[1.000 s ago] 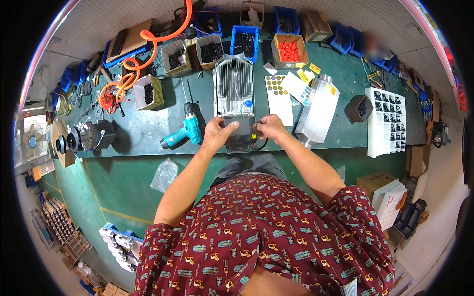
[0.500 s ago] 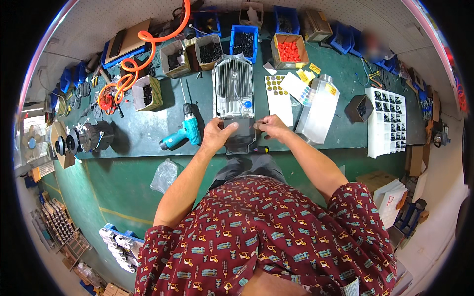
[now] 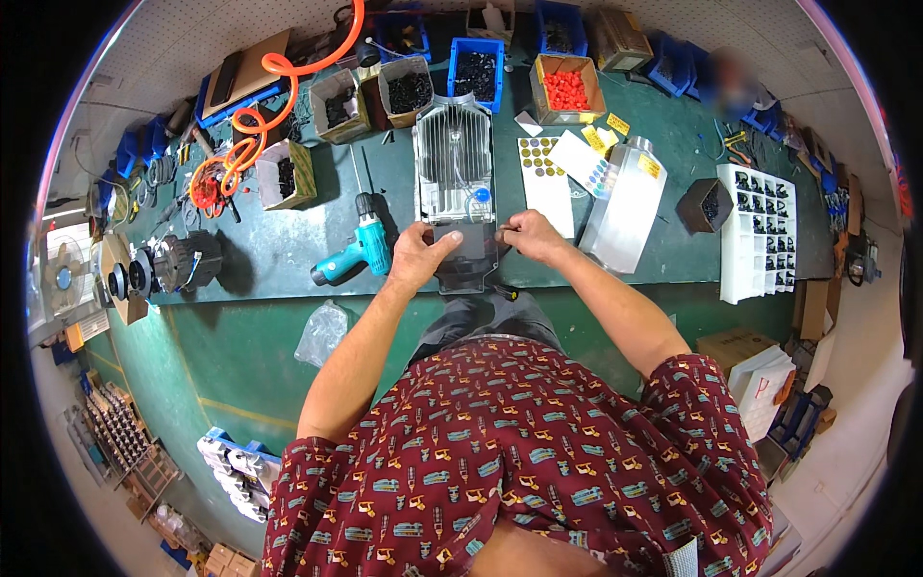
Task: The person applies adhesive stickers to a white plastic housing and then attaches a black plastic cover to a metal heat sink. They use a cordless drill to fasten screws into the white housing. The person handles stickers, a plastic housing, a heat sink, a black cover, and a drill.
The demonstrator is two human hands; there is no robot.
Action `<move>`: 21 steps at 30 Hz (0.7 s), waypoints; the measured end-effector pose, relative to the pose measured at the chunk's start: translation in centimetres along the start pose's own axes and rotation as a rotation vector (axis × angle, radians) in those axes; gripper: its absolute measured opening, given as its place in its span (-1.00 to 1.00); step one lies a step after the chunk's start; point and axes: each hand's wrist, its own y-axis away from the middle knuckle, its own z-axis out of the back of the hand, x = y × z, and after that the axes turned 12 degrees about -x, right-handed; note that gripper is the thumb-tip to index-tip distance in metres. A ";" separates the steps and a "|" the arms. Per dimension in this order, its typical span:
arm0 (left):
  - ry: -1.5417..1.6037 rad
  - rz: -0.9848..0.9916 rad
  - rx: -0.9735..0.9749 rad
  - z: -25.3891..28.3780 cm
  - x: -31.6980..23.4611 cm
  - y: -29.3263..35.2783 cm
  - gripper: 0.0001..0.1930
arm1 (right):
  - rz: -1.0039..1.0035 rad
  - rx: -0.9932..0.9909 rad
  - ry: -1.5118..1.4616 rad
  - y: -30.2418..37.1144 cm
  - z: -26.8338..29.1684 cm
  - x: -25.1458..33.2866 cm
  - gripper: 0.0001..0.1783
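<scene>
A silver finned metal housing (image 3: 454,149) lies on the bench in front of me, with a small round blue part (image 3: 481,195) near its lower right. At its near end is a flat dark plate (image 3: 469,252), which overhangs a paler, partly see-through edge. My left hand (image 3: 420,256) grips the plate's left side, thumb laid over its top. Closed in a pinch, my right hand (image 3: 535,237) is at the plate's right edge; whatever is between its fingertips is too small to make out. A yellow-and-black handle (image 3: 507,292) pokes out by the bench's front edge.
Left of the housing lies a teal power drill (image 3: 356,252). To the right are sticker sheets (image 3: 546,202) and a silver metal case (image 3: 625,212). Behind stand a blue bin (image 3: 475,77) and a box of red caps (image 3: 567,91). An orange coiled hose (image 3: 252,144) hangs at left.
My right fingertips have moved slightly away from me along the plate's right edge. My left hand keeps its hold, and the whole view has shifted a little.
</scene>
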 end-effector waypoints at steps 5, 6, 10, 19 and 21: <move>-0.009 -0.064 -0.038 -0.4 0.8 -0.2 -0.40 | 0.180 -0.116 0.146 -0.5 -0.6 -0.7 -0.66; 0.005 -0.070 -0.033 -0.3 0.5 -0.1 -0.39 | 0.126 -0.120 0.175 -0.3 -0.5 -0.3 -0.65; -0.082 -0.041 -0.082 -0.2 1.2 -0.7 -0.33 | 0.152 -0.154 0.118 0.6 -0.5 0.4 -0.68; -0.097 -0.207 -0.422 5.4 4.5 1.8 -0.68 | 0.322 -0.522 -0.100 3.1 1.3 3.5 -0.75; -0.655 -0.251 -0.507 8.6 6.9 1.4 -0.49 | 0.518 -0.556 -0.097 3.8 1.9 8.8 -0.81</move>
